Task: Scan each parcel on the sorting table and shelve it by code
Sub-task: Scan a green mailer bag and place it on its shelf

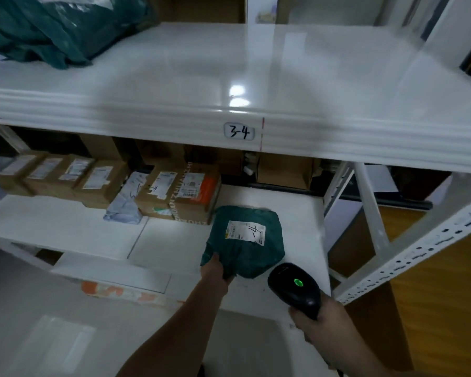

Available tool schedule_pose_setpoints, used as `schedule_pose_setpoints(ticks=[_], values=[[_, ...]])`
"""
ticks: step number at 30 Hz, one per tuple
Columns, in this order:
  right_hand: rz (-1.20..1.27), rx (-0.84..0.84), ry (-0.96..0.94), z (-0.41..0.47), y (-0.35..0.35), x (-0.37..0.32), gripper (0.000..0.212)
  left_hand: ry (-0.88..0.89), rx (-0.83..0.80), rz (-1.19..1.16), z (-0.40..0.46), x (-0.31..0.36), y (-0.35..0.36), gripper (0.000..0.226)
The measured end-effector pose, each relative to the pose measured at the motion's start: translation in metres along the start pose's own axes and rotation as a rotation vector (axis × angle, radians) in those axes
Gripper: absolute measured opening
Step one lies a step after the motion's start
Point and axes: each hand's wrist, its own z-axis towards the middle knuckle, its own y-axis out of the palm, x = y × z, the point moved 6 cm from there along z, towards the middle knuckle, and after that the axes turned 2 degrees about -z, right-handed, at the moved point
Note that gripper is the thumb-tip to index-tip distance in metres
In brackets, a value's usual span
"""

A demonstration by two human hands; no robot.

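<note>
A dark green soft parcel [245, 251] with a white label marked with a handwritten 4 lies on the lower white shelf [65, 224], right of a row of boxes. My left hand [216, 273] grips the parcel's near left corner. My right hand [316, 322] holds a black barcode scanner [294, 288] with a green light lit, just below and right of the parcel. The upper shelf's front edge carries a tag reading 3-4 [239, 131].
Several brown cardboard boxes [98, 180] and a grey bag [125, 205] stand in a row at the back left of the lower shelf. Another green bag [52, 28] lies on the upper shelf's left. A white perforated shelf upright [408, 254] slants at right.
</note>
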Motion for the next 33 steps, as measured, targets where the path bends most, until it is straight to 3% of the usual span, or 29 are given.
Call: schedule_pose_setpoints(ticks=[2, 4, 7, 11, 12, 14, 16, 18, 22, 33], values=[[0.035, 0.030, 0.048, 0.007, 0.011, 0.001, 0.040, -0.001, -0.030, 0.025, 0.016, 0.011, 0.009, 0.040], [0.051, 0.050, 0.075, 0.013, 0.020, -0.004, 0.044, -0.011, -0.085, 0.075, 0.031, 0.020, 0.016, 0.037], [0.101, 0.041, 0.123, 0.021, 0.032, -0.015, 0.021, -0.070, -0.145, 0.219, 0.050, 0.027, 0.016, 0.036], [0.126, 0.069, 0.127, 0.029, 0.044, -0.032, 0.008, -0.059, -0.168, 0.703, 0.050, 0.031, 0.000, 0.037], [0.128, 0.080, 0.131, 0.030, 0.047, -0.036, 0.008, 0.058, -0.149, 0.877, 0.047, 0.036, -0.004, 0.035], [0.125, 0.089, 0.139, 0.032, 0.054, -0.042, 0.010, 0.529, -0.162, 1.364, 0.042, 0.050, 0.000, 0.028], [0.126, 0.105, 0.149, 0.034, 0.061, -0.046, 0.011, 1.036, -0.352, 1.843, 0.028, 0.050, 0.018, 0.024], [0.156, 0.121, 0.176, 0.034, 0.067, -0.047, 0.009, 1.207, -0.567, 2.114, 0.030, 0.044, 0.032, 0.031], [0.245, 0.172, 0.243, 0.028, 0.077, -0.043, 0.013, 1.099, -0.675, 2.322, 0.052, 0.046, 0.045, 0.052], [0.280, 0.282, 0.289, 0.023, 0.074, -0.044, 0.007, 0.833, -0.429, 2.439, 0.099, 0.112, 0.101, 0.070]])
